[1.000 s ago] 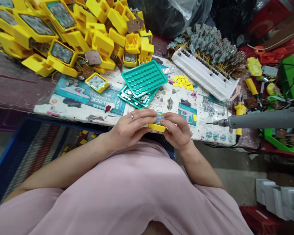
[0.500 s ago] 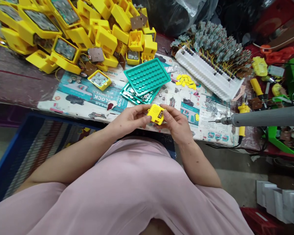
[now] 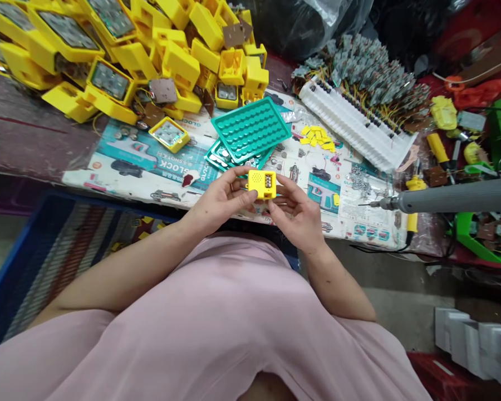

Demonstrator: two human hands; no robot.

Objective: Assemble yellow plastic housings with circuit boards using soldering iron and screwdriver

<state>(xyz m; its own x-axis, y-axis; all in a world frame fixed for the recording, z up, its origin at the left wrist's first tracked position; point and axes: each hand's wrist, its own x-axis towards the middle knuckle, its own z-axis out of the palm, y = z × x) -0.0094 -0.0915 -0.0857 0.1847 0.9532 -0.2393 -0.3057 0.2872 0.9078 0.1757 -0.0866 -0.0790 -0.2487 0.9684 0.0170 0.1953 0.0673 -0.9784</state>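
A small yellow case point(image 3: 259, 185) with speaker holes and an open compartment showing metallic cells is held up near the bench's front edge. My left hand point(image 3: 223, 199) grips its left side, thumb on the lower left corner. At its right side, my right hand point(image 3: 297, 213) has its thumb at the lower edge and its fingers spread behind and beside it. Just beyond the case, a teal dimpled tray point(image 3: 253, 131) lies tilted on another teal tray point(image 3: 221, 156) holding round silver pieces. Small yellow covers point(image 3: 317, 138) lie to the right of the trays.
Yellow cases point(image 3: 177, 67) are heaped at the back left. A white rack point(image 3: 354, 125) with wired boards stands at the back right. A grey electric screwdriver point(image 3: 455, 196) juts in from the right. A blue crate point(image 3: 29, 245) sits below the bench at left.
The yellow case has turned to sit level and risen slightly in view. My right thumb has moved from its compartment side to its lower edge, and the right fingers have spread.
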